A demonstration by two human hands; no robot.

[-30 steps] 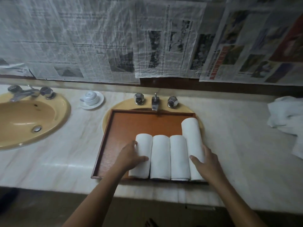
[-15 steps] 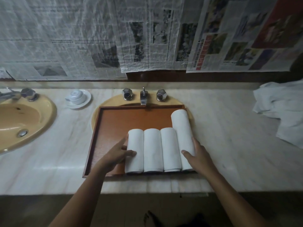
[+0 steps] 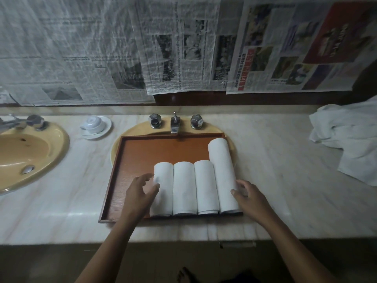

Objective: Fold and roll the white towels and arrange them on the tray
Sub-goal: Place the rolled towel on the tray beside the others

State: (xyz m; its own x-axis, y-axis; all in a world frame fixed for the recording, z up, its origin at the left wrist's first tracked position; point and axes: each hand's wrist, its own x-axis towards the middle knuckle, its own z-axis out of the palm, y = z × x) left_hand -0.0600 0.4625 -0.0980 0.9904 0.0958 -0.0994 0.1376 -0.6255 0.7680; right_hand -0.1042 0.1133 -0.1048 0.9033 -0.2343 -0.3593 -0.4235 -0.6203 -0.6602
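Four rolled towels [image 3: 194,186] on tray [image 3: 140,152]

cam: head, 1 view | over near edge of tray [image 3: 134,158], close | faces fwd+down twd wall [image 3: 81,48] behind tray | wide-angle

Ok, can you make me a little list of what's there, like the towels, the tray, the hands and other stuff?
Tray: brown tray on the counter
Rolled towels: four side by side at the tray's near edge; the rightmost roll is longer than the rest
Left hand: left hand beside the leftmost roll, thumb touching it
Right hand: right hand against the long roll's right side
Not rolled yet: loose white towels heaped on the right
Also there: upturned cup on a saucer; yellow sink on the left
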